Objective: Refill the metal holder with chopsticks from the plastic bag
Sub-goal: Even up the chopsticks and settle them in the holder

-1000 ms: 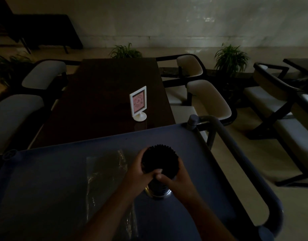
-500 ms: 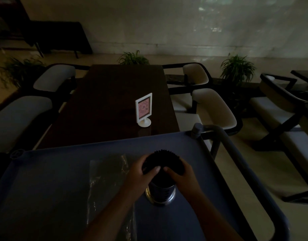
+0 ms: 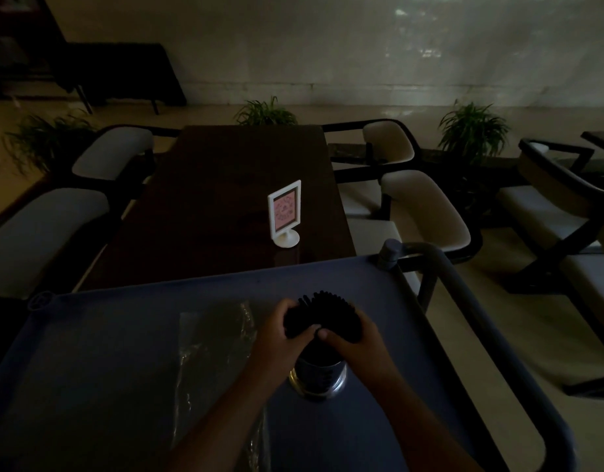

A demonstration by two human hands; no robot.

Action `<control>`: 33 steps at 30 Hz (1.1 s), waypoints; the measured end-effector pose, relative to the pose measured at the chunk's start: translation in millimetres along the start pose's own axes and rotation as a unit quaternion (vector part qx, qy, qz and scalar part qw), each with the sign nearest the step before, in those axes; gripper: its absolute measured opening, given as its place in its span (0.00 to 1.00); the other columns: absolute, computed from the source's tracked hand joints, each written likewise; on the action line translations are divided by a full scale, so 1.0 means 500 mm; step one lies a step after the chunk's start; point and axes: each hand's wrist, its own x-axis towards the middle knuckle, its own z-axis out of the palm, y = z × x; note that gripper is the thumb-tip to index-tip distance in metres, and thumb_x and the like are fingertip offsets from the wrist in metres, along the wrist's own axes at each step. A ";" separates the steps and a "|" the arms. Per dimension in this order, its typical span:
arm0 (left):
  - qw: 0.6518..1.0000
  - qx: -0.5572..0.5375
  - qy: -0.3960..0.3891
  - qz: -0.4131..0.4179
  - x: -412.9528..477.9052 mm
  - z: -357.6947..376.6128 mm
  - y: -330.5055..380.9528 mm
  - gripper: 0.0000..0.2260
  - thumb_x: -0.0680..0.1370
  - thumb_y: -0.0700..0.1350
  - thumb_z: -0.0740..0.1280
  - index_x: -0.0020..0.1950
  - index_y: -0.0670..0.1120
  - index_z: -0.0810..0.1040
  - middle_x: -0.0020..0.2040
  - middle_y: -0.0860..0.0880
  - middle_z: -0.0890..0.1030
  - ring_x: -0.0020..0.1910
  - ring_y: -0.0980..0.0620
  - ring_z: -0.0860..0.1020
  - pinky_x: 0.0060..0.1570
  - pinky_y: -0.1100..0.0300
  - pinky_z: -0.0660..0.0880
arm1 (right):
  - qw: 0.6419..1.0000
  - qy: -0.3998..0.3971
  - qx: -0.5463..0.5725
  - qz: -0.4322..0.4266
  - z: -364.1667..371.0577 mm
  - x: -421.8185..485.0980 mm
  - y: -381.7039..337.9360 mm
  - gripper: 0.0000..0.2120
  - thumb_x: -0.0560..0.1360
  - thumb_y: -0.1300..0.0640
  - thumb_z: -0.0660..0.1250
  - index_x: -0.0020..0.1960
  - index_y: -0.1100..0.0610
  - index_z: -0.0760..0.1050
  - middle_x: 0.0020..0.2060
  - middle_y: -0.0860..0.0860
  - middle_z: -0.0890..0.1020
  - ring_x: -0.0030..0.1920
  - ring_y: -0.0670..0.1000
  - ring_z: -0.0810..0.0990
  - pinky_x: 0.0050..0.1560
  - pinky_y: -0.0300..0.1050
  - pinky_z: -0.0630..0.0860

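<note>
A round metal holder (image 3: pixel 319 378) stands on the blue cart top (image 3: pixel 123 335). A thick bundle of dark chopsticks (image 3: pixel 322 310) sticks up out of it. My left hand (image 3: pixel 282 335) wraps the bundle from the left and my right hand (image 3: pixel 356 342) from the right, thumbs meeting in front. A clear plastic bag (image 3: pixel 212 338) lies flat on the cart just left of the holder; its contents are too dark to make out.
The cart's grey handle bar (image 3: pixel 464 301) runs along its right side. Beyond the cart is a dark wooden table (image 3: pixel 225 185) with a white sign stand (image 3: pixel 285 212). Cushioned chairs (image 3: pixel 426 206) flank the table, and potted plants (image 3: pixel 472 131) stand by the wall.
Both hands stay wrapped on the chopstick bundle in the holder; the fingers have shifted slightly around it. The head camera has tilted, so the scene sits lower in view.
</note>
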 end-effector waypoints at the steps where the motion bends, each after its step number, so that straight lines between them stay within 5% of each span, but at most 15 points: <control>1: 1.000 0.000 -0.003 0.000 0.001 0.000 0.000 0.11 0.74 0.40 0.74 0.49 0.54 0.76 0.43 0.58 0.83 0.44 0.65 0.82 0.40 0.71 0.76 | 1.000 -0.007 0.000 -0.003 0.001 0.000 -0.003 0.19 0.69 0.66 0.76 0.58 0.55 0.78 0.52 0.50 0.86 0.53 0.49 0.85 0.48 0.38 0.80; 13: 0.999 -0.008 -0.032 -0.016 0.010 -0.002 0.014 0.14 0.75 0.38 0.72 0.43 0.59 0.79 0.41 0.63 0.83 0.42 0.66 0.81 0.39 0.73 0.75 | 0.998 -0.004 -0.045 -0.033 0.000 0.001 -0.017 0.21 0.69 0.58 0.77 0.56 0.39 0.79 0.54 0.43 0.85 0.54 0.44 0.84 0.48 0.33 0.78; 21: 0.999 -0.028 -0.031 -0.020 0.005 0.004 0.041 0.02 0.77 0.47 0.69 0.45 0.54 0.81 0.41 0.56 0.84 0.42 0.60 0.83 0.39 0.69 0.77 | 0.998 -0.012 -0.060 -0.022 -0.004 0.015 -0.010 0.21 0.71 0.59 0.76 0.59 0.44 0.77 0.54 0.42 0.84 0.55 0.43 0.82 0.49 0.34 0.78; 26: 0.999 -0.040 -0.001 -0.025 0.007 -0.004 0.070 0.08 0.76 0.50 0.68 0.55 0.54 0.81 0.51 0.56 0.85 0.52 0.61 0.81 0.47 0.68 0.78 | 0.998 -0.024 -0.056 -0.014 -0.004 0.023 0.000 0.22 0.68 0.58 0.78 0.59 0.45 0.77 0.53 0.47 0.84 0.55 0.46 0.83 0.50 0.39 0.80; 29: 0.998 -0.051 0.017 -0.019 0.009 -0.012 0.108 0.10 0.78 0.48 0.68 0.60 0.53 0.80 0.58 0.55 0.83 0.58 0.59 0.80 0.58 0.58 0.77 | 0.998 -0.037 -0.046 -0.004 -0.003 0.029 0.005 0.22 0.67 0.57 0.78 0.59 0.52 0.77 0.53 0.51 0.85 0.55 0.50 0.84 0.52 0.46 0.81; 33: 0.999 -0.045 0.025 -0.004 0.007 -0.028 0.161 0.08 0.80 0.47 0.65 0.56 0.52 0.81 0.56 0.55 0.84 0.54 0.57 0.81 0.54 0.54 0.79 | 0.997 -0.062 -0.045 0.016 -0.003 0.038 0.002 0.21 0.66 0.56 0.78 0.58 0.52 0.78 0.52 0.51 0.86 0.53 0.50 0.85 0.52 0.46 0.81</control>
